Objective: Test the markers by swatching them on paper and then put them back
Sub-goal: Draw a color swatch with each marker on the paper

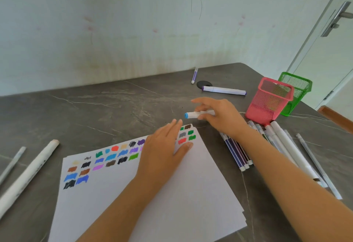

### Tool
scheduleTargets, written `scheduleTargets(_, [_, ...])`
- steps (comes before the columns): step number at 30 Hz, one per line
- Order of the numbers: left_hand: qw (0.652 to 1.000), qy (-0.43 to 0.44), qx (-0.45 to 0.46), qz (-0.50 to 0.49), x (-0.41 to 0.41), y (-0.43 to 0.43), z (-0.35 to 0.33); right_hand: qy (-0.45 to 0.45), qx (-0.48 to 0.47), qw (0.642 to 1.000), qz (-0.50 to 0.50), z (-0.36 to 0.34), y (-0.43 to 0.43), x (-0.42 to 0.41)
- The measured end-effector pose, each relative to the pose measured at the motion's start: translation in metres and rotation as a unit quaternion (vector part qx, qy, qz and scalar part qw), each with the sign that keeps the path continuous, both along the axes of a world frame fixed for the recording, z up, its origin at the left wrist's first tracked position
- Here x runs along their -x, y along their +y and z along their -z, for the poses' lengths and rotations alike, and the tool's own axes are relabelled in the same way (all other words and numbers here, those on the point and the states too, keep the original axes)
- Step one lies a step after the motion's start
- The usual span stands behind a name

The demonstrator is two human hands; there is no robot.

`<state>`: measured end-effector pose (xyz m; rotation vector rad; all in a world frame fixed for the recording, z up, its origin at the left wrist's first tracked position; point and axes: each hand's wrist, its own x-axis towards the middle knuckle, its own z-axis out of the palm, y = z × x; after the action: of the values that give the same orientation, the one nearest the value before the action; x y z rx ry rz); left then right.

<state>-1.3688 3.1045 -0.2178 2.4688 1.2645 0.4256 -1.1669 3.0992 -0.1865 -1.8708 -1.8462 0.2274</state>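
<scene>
Here, in the head view, the right hand (219,115) gripped a white blue-capped marker (198,114), pinched between thumb and curled fingers, with the index finger stretched out above it. The marker hung just past the far corner of the paper (181,194), over the bare counter (95,112) rather than over the sheet. Its long axis ran nearly level, left to right across the view, and the blue cap (186,115) pointed left, out of the grip. The left hand (164,146) lay flat and open on the paper, fingers straight, pressing the sheet down over part of the rows of swatches (114,156). Its fingertips reached toward the cap, near it but not touching. That was the relation the next move seemed to turn on: the capped end faced the left hand, which was the nearer one to pull it off, and the free stretch of paper lay toward the person, below the marker. The pink mesh cup (267,106) stood just to the right of the right hand, with a green mesh cup (298,87) behind it, and both looked empty. A row of loose markers (236,152) lay on the counter beside the paper's right edge.
</scene>
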Motion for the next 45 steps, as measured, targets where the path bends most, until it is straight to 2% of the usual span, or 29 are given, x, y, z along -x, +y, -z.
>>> scheduleTargets(3, [0.997,-0.032,0.013,-0.062,0.007,0.005,-0.007,-0.009,-0.009,0.999,-0.048,-0.007,-0.006,0.028])
scheduleTargets(5, [0.992,-0.079,-0.062,-0.071,0.014,0.006,-0.006,-0.029,-0.012,0.997,-0.075,-0.010,-0.009,0.044])
scheduleTargets(8, [0.967,-0.150,-0.193,-0.070,0.026,0.009,-0.002,-0.060,-0.003,0.993,-0.100,-0.010,-0.011,0.061])
scheduleTargets(11, [0.957,-0.163,-0.229,-0.079,0.041,0.012,-0.005,-0.063,-0.069,0.993,-0.079,-0.005,-0.015,0.070])
scheduleTargets(14, [0.954,-0.192,-0.198,-0.121,0.064,0.014,-0.012,0.076,-0.138,0.987,-0.033,0.000,-0.027,0.080])
scheduleTargets(16, [0.944,-0.258,-0.118,-0.167,0.080,0.012,-0.015,0.207,-0.070,0.976,-0.009,-0.004,-0.034,0.089])
scheduleTargets(17, [0.935,-0.297,-0.078,-0.178,0.086,0.009,-0.016,0.278,0.002,0.960,-0.006,-0.006,-0.037,0.095])
scheduleTargets(19, [0.922,-0.347,-0.034,-0.169,0.096,0.001,-0.019,0.416,0.140,0.899,-0.003,-0.009,-0.040,0.108])
scheduleTargets(20, [0.921,-0.354,-0.019,-0.160,0.100,-0.004,-0.019,0.467,0.171,0.868,-0.004,-0.009,-0.041,0.114])
scheduleTargets(24, [0.921,-0.365,0.049,-0.130,0.113,-0.018,-0.011,0.593,0.162,0.788,-0.010,-0.007,-0.038,0.137])
scheduleTargets(26, [0.923,-0.360,0.062,-0.122,0.118,-0.021,-0.007,0.613,0.160,0.774,0.004,-0.005,-0.035,0.147])
scheduleTargets(31, [0.951,-0.294,0.039,-0.089,0.123,-0.021,-0.007,0.622,0.126,0.771,0.039,0.003,-0.031,0.159])
scheduleTargets(34, [0.963,-0.257,0.030,-0.075,0.124,-0.020,0.000,0.612,0.111,0.782,0.033,0.006,-0.033,0.160])
scheduleTargets(38, [0.964,-0.223,-0.105,-0.097,0.127,-0.018,0.004,0.596,0.066,0.800,0.030,0.009,-0.035,0.162])
scheduleTargets(40, [0.960,-0.230,-0.131,-0.088,0.125,-0.018,0.003,0.586,0.046,0.808,0.034,0.010,-0.035,0.163])
scheduleTargets(45, [0.951,-0.302,-0.063,-0.026,0.126,-0.018,0.001,0.584,0.012,0.812,0.013,0.008,-0.036,0.162])
